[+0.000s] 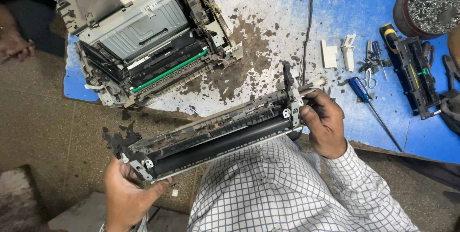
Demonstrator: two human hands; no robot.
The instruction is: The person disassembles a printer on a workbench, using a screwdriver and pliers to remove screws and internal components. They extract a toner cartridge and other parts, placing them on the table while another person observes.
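- I hold a long roller part [215, 134] out of a printer. It sits in the middle of the picture, over my lap and my checked shirt [278, 189].
- The part is long and thin, with a black roller in a grey frame. Its long way runs from the lower left of the picture up to the middle right, so it is tilted.
- My left hand [125, 194] is at the lower left. Its fingers are curled around the low end of the part and it grips there from below.
- My right hand [323, 122] is at the middle right. It is closed around the high end, with the fingers wrapped over the end plate and the thumb side toward me.
- So each hand has one end, and the part lies between them. Neither hand is nearer to the middle.
- The high end is just over the edge of the blue table [297, 16]. The low end hangs out over the floor [43, 126].
- The open printer [143, 35] stands at the upper left of the picture, up and left from the part, well apart from it.
- A blue screwdriver [369, 105] lies on the table just right of my right hand. More tools and a black part [414, 76] lie at the far right.
- Another person's hand [13, 45] shows at the left edge.
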